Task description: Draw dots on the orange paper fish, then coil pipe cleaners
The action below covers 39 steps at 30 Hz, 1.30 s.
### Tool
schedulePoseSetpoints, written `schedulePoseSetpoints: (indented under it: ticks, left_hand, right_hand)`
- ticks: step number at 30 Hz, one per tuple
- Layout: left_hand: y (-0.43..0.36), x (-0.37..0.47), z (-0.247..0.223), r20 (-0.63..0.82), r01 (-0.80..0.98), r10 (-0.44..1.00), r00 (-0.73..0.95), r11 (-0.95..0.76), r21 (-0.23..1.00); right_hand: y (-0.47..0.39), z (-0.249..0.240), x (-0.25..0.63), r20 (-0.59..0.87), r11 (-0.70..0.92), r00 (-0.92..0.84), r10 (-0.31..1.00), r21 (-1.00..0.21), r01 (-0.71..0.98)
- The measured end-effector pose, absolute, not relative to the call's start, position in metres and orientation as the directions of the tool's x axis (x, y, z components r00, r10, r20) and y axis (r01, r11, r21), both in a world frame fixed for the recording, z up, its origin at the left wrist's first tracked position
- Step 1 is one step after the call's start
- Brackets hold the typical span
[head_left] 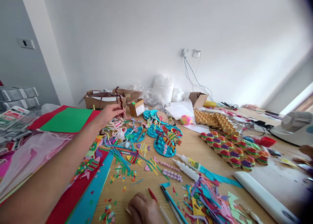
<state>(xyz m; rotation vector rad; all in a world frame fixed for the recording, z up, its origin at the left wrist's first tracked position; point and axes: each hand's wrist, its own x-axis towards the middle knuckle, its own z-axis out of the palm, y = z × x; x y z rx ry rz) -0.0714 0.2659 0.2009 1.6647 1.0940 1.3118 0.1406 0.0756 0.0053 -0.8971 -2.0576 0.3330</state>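
My left hand (pixel 112 113) is stretched out over the back left of the table, its fingers pinched on a dark brown wavy strip (pixel 119 100) that stands up from them. Below it lies a heap of pale twisted strips (pixel 112 127). My right hand (pixel 144 209) rests at the front edge with its fingers curled; whether anything is inside is hidden. Beside it lie a red pen (pixel 154 196) and a dark pen (pixel 168 199). Blue scalloped discs with paper fish (pixel 165 147) stand mid-table, with white glue bottles (pixel 187 170) in front of them.
Paper scraps (pixel 210 198) lie at the front right, near a long white device (pixel 264 196). Painted egg-carton cups (pixel 232 149) and a fan (pixel 293 126) are on the right. Cardboard boxes (pixel 105 103) line the wall. Red and green sheets (pixel 68 119) lie left.
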Motion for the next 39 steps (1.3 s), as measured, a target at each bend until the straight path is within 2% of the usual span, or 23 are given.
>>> schedulePoseSetpoints:
  ticks: [2,4,7,11,14,19,21,25,29,32,36,39]
  left_hand:
    - [0.243,-0.042,0.195,0.374,0.181,0.909,0.183,-0.405,0.896]
    - [0.216,-0.016,0.187,0.394,0.193,0.886,0.245,-0.443,0.875]
    - [0.179,0.017,0.174,0.419,0.235,0.849,0.322,-0.5,0.833]
    - [0.146,0.046,0.158,0.433,0.297,0.819,0.375,-0.549,0.781]
    - [0.135,0.055,0.149,0.441,0.346,0.82,0.364,-0.559,0.754]
    - [0.129,0.039,0.154,0.398,0.402,0.84,0.37,-0.531,0.746]
    - [0.128,0.026,0.161,0.38,0.392,0.869,0.317,-0.485,0.782]
    - [0.127,0.009,0.171,0.315,0.029,0.939,0.141,-0.322,0.946]
    - [0.127,0.006,0.169,0.222,-0.276,0.97,0.101,-0.187,0.943]
    - [0.124,0.008,0.167,0.178,-0.397,0.979,0.095,-0.126,0.909]
    - [0.118,0.01,0.171,0.198,-0.486,0.962,0.186,-0.085,0.87]
    - [0.117,0.01,0.173,0.195,-0.541,0.967,0.165,-0.076,0.838]
  right_hand:
    - [0.073,0.033,0.151,0.619,0.686,-0.307,0.723,-0.59,0.426]
    - [0.073,0.066,0.164,0.613,0.575,-0.064,0.788,-0.694,0.432]
    - [0.08,0.112,0.183,0.538,0.476,0.104,0.837,-0.807,0.348]
    - [0.103,0.142,0.191,0.407,0.398,0.073,0.911,-0.911,0.104]
    - [0.118,0.142,0.185,0.394,0.393,0.002,0.919,-0.916,-0.081]
    - [0.118,0.144,0.177,0.353,0.346,0.018,0.935,-0.903,-0.256]
    - [0.113,0.149,0.176,0.332,0.312,-0.017,0.943,-0.901,-0.301]
    - [0.106,0.153,0.169,0.283,0.204,-0.203,0.937,-0.919,-0.339]
    - [0.103,0.151,0.162,0.256,0.117,-0.32,0.912,-0.911,-0.396]
    - [0.103,0.15,0.161,0.223,0.049,-0.364,0.904,-0.901,-0.432]
    - [0.105,0.147,0.159,0.16,-0.04,-0.405,0.9,-0.896,-0.442]
    - [0.104,0.145,0.158,0.143,-0.096,-0.45,0.882,-0.879,-0.468]
